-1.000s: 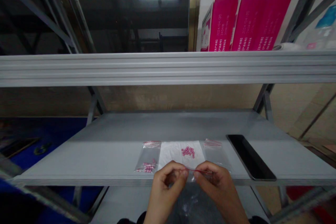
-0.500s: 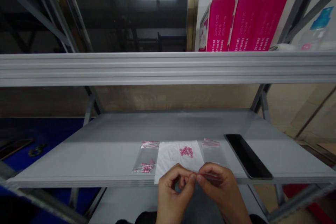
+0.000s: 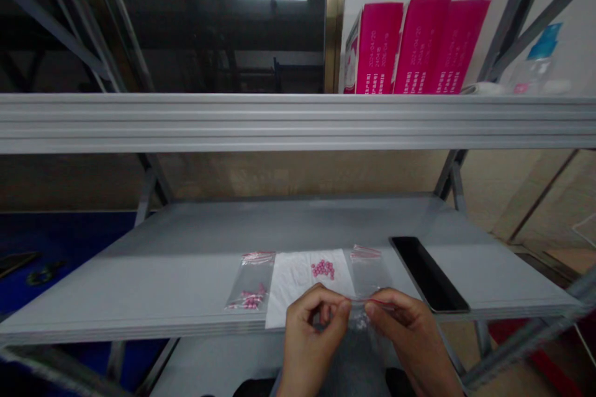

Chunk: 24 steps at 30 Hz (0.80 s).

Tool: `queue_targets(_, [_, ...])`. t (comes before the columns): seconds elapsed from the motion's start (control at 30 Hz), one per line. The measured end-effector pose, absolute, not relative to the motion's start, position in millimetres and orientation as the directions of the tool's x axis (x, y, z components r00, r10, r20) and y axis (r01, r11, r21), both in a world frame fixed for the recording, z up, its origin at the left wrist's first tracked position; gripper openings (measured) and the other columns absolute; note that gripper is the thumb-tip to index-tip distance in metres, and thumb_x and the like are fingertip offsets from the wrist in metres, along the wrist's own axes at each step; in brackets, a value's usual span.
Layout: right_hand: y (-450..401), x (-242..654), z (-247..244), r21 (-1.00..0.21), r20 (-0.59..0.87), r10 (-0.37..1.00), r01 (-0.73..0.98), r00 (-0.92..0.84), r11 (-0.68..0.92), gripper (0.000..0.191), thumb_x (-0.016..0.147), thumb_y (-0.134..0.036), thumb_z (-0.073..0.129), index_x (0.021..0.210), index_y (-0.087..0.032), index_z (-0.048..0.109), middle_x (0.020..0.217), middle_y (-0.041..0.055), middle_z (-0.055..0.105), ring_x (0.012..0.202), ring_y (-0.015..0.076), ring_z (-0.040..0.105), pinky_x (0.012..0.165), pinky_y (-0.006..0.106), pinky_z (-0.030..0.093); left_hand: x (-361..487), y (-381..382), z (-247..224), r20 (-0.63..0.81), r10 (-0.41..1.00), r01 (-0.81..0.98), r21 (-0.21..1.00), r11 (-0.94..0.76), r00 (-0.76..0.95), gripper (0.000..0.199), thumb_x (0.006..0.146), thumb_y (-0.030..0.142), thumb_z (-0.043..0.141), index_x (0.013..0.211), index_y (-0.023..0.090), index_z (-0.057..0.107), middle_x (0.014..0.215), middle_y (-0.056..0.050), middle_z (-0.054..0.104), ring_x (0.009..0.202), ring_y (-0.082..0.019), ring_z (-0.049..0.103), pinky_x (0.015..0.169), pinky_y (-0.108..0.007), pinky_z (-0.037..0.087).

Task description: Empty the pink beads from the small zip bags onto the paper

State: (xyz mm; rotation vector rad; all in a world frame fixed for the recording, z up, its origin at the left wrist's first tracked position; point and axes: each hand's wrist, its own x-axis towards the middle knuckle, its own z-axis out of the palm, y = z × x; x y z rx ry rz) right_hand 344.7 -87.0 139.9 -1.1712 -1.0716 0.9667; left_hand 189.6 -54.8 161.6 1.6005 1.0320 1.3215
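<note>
My left hand (image 3: 316,335) and my right hand (image 3: 410,335) are at the shelf's front edge, a short gap apart. Each pinches the red-lined top of a clear plastic bag (image 3: 361,319), which hangs between them below the edge. Just beyond lies a white tissue (image 3: 291,288) with a cluster of small pink beads (image 3: 323,269) on it. Left of the tissue is a zip bag (image 3: 251,279) with pink pieces at its bottom. Another clear zip bag (image 3: 370,270) lies right of the tissue, partly hidden by my right hand.
A black phone (image 3: 429,273) lies on the grey shelf (image 3: 195,260), right of the bags. A metal beam (image 3: 279,124) crosses above. Pink boxes (image 3: 421,46) and a blue-topped bottle (image 3: 535,65) stand on the upper level.
My hands have moved apart, and the bag's top now shows stretched between them. The whole view has shifted slightly.
</note>
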Motion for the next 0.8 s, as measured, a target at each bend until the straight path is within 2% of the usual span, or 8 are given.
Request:
queue_targets(0.1, [-88,352,145,-0.993,0.111,0.955,-0.020,0.276,0.121,0.025,0.069,-0.042,0.079,0.063,-0.018,0.073,0.055,0.0002,0.062,0.053,0.0123,0.051,0.050,0.022,0.041,196,-51,168,0.327,0.935,0.095,0.935,-0.341,0.139,0.020,0.074,0.029,0.061,0.058,0.017,0.066,0.051,0.004,0.047,0.051,-0.012,0.041,0.051,-0.023,0.035])
queue_targets(0.27, [-86,367,161,-0.992,0.093,0.910,-0.042,0.405,0.120,0.024,0.060,-0.041,0.082,0.064,-0.019,0.076,0.059,0.0023,0.066,0.054,0.0131,0.051,0.050,0.023,0.041,209,-37,177,0.334,0.932,0.048,0.938,-0.343,0.140,0.019,0.072,0.031,0.062,0.060,0.016,0.067,0.051,0.004,0.049,0.053,-0.012,0.044,0.053,-0.022,0.037])
queue_targets(0.43, [-61,390,159,-0.982,0.185,0.864,0.055,0.468,0.180,0.025,0.061,-0.042,0.079,0.068,-0.017,0.078,0.054,0.0019,0.064,0.051,0.0132,0.049,0.050,0.025,0.039,232,-7,175,0.319,0.935,0.074,0.940,-0.332,0.154,0.018,0.073,0.030,0.062,0.065,0.016,0.070,0.052,0.003,0.055,0.051,-0.012,0.047,0.052,-0.021,0.039])
queue_targets(0.67, [-12,410,137,-0.968,0.234,0.836,0.195,0.496,0.156,0.037,0.066,-0.048,0.069,0.072,-0.013,0.077,0.051,0.0016,0.061,0.045,0.0131,0.046,0.046,0.026,0.036,259,42,153,0.287,0.945,0.251,0.913,-0.320,0.158,0.013,0.073,0.016,0.060,0.070,0.015,0.073,0.064,-0.003,0.072,0.059,-0.015,0.063,0.056,-0.022,0.045])
queue_targets(0.8, [-2,412,131,-0.940,0.272,0.822,0.320,0.500,0.116,0.040,0.066,-0.053,0.067,0.060,-0.014,0.073,0.047,0.0028,0.060,0.044,0.0160,0.049,0.046,0.028,0.036,256,53,146,0.293,0.937,0.389,0.854,-0.346,0.191,0.011,0.073,0.018,0.065,0.068,0.017,0.074,0.068,-0.006,0.075,0.065,-0.019,0.068,0.060,-0.026,0.046])
